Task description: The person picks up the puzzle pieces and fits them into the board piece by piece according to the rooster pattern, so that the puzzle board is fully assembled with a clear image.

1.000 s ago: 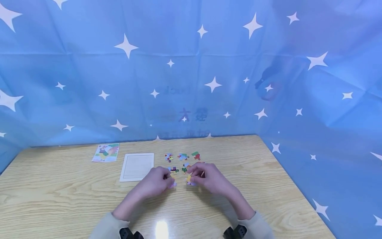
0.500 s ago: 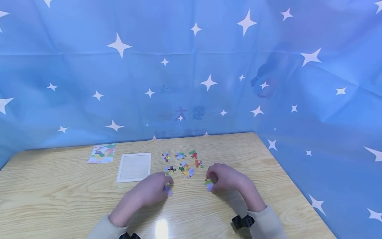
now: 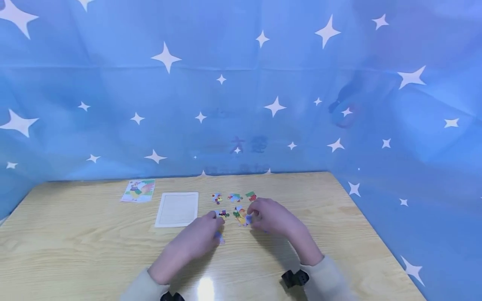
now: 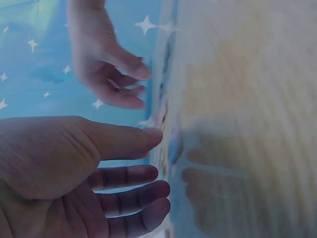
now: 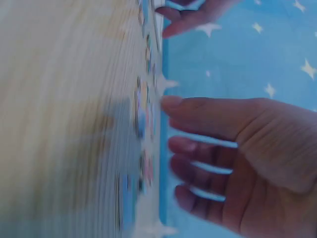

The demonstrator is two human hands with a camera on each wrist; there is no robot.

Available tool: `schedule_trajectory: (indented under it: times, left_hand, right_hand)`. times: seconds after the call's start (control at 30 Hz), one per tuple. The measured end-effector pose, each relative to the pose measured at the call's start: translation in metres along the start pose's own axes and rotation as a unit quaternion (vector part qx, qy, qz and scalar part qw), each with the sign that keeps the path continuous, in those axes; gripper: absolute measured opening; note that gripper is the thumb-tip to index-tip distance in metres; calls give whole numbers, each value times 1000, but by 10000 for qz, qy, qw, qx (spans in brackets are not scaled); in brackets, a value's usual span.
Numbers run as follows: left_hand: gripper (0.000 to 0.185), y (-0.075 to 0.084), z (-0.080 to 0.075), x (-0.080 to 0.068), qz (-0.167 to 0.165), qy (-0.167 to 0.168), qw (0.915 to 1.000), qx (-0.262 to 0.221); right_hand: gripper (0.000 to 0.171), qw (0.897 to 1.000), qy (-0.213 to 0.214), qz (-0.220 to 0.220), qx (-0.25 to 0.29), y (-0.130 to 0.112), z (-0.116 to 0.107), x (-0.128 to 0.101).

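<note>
My left hand (image 3: 203, 235) is low over the table beside a small purple-blue jigsaw piece (image 3: 219, 238). In the left wrist view its thumb and loosely bent fingers stand apart with nothing between them. My right hand (image 3: 272, 216) has its fingertips at the right edge of a cluster of joined jigsaw pieces (image 3: 239, 215), yellow, green and lilac. The right wrist view shows nothing between that thumb and the half-bent fingers (image 5: 198, 153). Just below the right hand, a bit of another purple piece (image 3: 265, 231) peeks out; the hand covers the rest.
Loose jigsaw pieces lie behind the hands: one with red and yellow (image 3: 217, 198), a blue-green one (image 3: 235, 197), a green-red one (image 3: 251, 195) and a dark one (image 3: 224, 214). Left of them are a white frame tray (image 3: 158, 217) and a picture card (image 3: 138, 190). A starry blue curtain (image 3: 241, 92) backs the wooden table (image 3: 94, 242).
My right hand went right to a loose piece, then came back left to the joined pieces, leaving that piece behind. The left hand stays by its purple-blue piece. The head view has shifted slightly.
</note>
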State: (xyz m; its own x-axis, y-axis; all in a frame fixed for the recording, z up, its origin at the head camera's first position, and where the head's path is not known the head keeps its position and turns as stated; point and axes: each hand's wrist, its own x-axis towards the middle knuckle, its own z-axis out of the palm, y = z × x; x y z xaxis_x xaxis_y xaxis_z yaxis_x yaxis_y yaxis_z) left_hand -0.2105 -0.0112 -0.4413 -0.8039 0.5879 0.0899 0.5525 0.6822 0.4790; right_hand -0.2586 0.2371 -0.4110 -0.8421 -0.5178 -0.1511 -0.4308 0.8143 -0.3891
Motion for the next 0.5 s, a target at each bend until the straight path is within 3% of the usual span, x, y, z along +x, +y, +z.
schedule_trajectory:
  times: [0.2, 0.3, 0.4, 0.5]
  left_hand:
    - [13, 1, 3, 6, 215, 9, 9997, 148]
    - [7, 1, 7, 7, 203, 26, 9997, 161]
    - [5, 1, 9, 9, 60, 138, 9996, 240]
    - [3, 0, 7, 9, -43, 43, 9999, 149]
  right_hand:
    - [15, 9987, -402, 292, -95, 1, 5, 8]
    - [21, 9981, -579, 196, 17, 5, 7, 5]
    - [21, 9987, -509, 20, -29, 5, 8, 5]
    - [14, 9992, -379, -94, -31, 3, 10, 11]
